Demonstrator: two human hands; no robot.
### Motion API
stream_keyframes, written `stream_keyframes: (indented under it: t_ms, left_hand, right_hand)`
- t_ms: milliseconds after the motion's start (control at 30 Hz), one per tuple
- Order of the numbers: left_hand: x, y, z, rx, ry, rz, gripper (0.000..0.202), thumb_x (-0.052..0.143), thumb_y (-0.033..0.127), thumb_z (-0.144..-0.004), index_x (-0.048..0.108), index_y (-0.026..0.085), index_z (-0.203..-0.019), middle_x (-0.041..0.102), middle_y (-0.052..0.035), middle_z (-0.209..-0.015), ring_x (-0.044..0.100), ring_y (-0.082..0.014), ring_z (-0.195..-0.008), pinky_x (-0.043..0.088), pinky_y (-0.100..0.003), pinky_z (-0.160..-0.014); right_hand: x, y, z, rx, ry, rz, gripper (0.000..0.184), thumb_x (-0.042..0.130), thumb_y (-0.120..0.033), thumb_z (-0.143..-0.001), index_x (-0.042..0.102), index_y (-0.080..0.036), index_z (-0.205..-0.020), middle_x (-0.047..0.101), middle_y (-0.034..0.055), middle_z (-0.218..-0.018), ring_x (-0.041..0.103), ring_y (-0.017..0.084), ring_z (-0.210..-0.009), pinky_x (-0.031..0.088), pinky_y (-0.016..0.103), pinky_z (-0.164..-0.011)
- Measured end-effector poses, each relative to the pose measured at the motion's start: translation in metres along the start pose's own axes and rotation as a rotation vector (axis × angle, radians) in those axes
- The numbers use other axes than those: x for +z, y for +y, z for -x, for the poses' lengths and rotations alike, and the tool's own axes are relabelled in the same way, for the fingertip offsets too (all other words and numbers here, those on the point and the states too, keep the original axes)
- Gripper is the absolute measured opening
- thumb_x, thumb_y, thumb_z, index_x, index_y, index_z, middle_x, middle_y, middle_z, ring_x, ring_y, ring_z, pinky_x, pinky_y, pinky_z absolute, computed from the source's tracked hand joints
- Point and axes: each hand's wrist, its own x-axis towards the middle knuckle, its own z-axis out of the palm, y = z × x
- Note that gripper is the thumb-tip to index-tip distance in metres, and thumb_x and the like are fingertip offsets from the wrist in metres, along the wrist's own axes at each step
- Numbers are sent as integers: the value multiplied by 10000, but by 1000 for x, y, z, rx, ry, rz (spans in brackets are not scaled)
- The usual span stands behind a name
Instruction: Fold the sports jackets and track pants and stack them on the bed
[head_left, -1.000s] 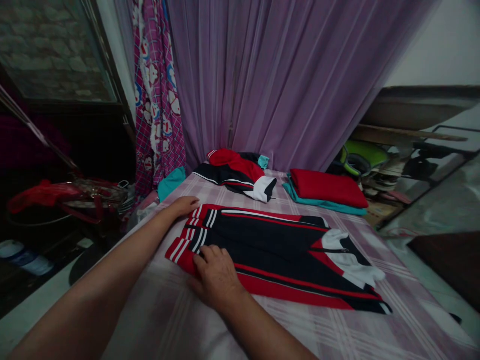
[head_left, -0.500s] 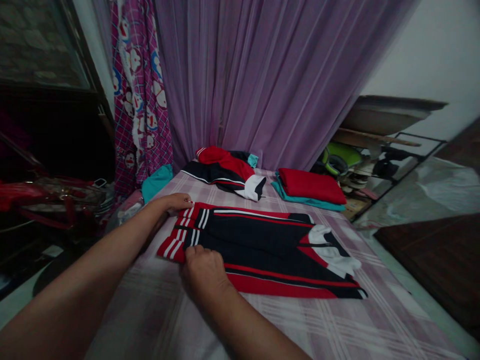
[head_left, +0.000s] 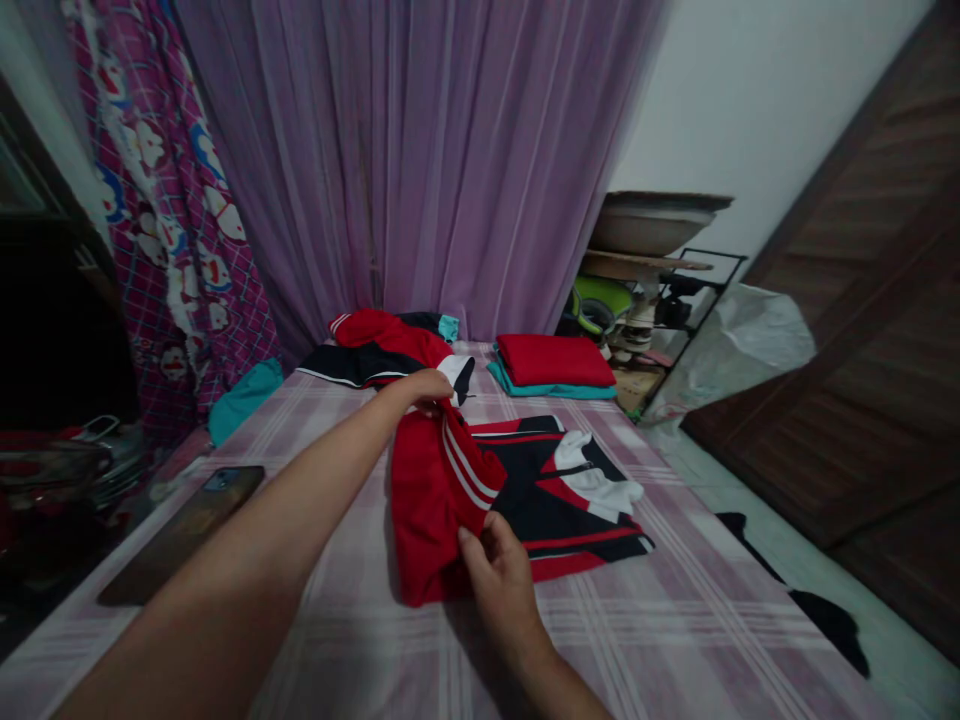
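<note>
A red, black and white track jacket [head_left: 442, 490] lies on the plaid bed sheet [head_left: 360, 640]. Its striped hem end is lifted and folded over the black part, so the plain red side shows on the left. My left hand [head_left: 429, 388] pinches the far corner of that hem. Near me, my right hand [head_left: 502, 565] grips the other corner between thumb and fingers. The white collar end [head_left: 600, 488] stays flat on the right. Behind my left hand lies a second red, black and white garment [head_left: 382, 345], loosely spread.
Red folded cloth [head_left: 555, 360] rests on teal folded cloth [head_left: 555, 389] at the bed's far right. A phone [head_left: 187, 530] lies left of my left forearm. Teal cloth [head_left: 244, 400] sits at the left edge. A purple curtain [head_left: 420, 150] hangs behind; a cluttered rack [head_left: 637, 310] stands right.
Both hands have carried the jacket's hem end up and rightward, folding it over toward the collar. The view has turned right, and the phone now shows.
</note>
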Motion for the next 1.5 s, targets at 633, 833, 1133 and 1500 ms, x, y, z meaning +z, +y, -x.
stream_keyframes:
  t_ms: [633, 833, 1133, 1500]
  left_hand:
    - [39, -44, -13, 92, 11, -194, 475, 532, 505, -755, 686, 164, -1048, 725, -84, -1109, 651, -248, -1019, 493, -293, -859]
    - [41, -59, 5, 12, -99, -203, 466, 568, 568, -697, 699, 165, -893, 749, -70, -957, 681, -235, -850, 496, -276, -681]
    - [94, -115, 139, -45, -209, 371, 610, 593, 731, -667, 684, 196, -944, 717, -21, -770, 618, -177, -618, 441, -253, -527]
    - [96, -106, 92, -225, 206, 521, 637, 634, 693, -677, 653, 185, -1060, 710, -24, -738, 649, -186, -641, 442, -254, -548]
  right_hand:
    - [-200, -18, -62, 295, 328, 1335, 759, 583, -514, -820, 417, -102, -1435, 548, 220, -1368, 550, 340, -1223, 465, 394, -893]
    - [-183, -28, -109, 283, -71, 1509, 405, 527, -214, -845, 620, -187, -1238, 691, 136, -1163, 649, 285, -1063, 463, 332, -810]
    - [-95, -64, -216, -259, -43, 1465, 460, 477, -274, -941, 473, -217, -1397, 620, 145, -1251, 592, 282, -1124, 438, 361, -901]
    - [-117, 11, -178, 184, -91, 1198, 603, 483, -493, -921, 503, -128, -1401, 660, 167, -1261, 618, 277, -1162, 462, 328, -896]
